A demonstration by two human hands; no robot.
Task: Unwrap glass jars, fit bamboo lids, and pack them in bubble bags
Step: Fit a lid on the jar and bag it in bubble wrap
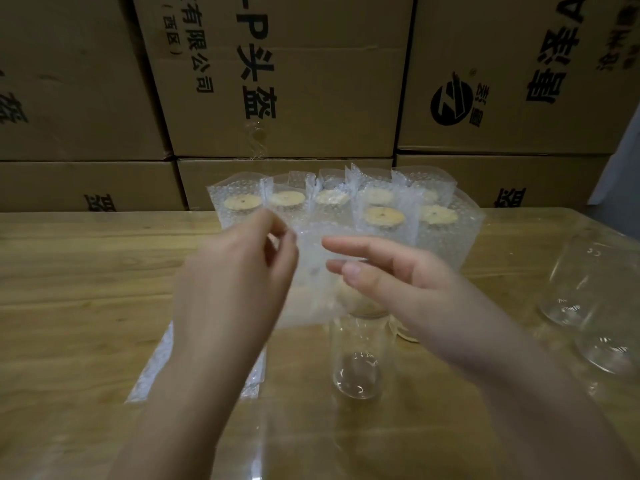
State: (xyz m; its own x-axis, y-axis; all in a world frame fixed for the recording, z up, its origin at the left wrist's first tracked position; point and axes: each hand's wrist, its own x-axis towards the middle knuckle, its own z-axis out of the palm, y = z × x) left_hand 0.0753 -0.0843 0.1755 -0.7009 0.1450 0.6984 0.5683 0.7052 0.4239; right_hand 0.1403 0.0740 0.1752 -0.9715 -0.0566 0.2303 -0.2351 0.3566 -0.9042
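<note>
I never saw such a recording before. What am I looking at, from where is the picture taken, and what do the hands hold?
There is no machine here: a person works with two bare hands, and the one camera sits on the head, looking forward and down. The left hand pinches a bubble bag at its top. The right hand is open beside it, holding nothing. Below the bag a glass jar stands on the wooden table. Behind stand packed jars in bubble bags; at the right, bare jars; at the back, cardboard boxes.
</note>
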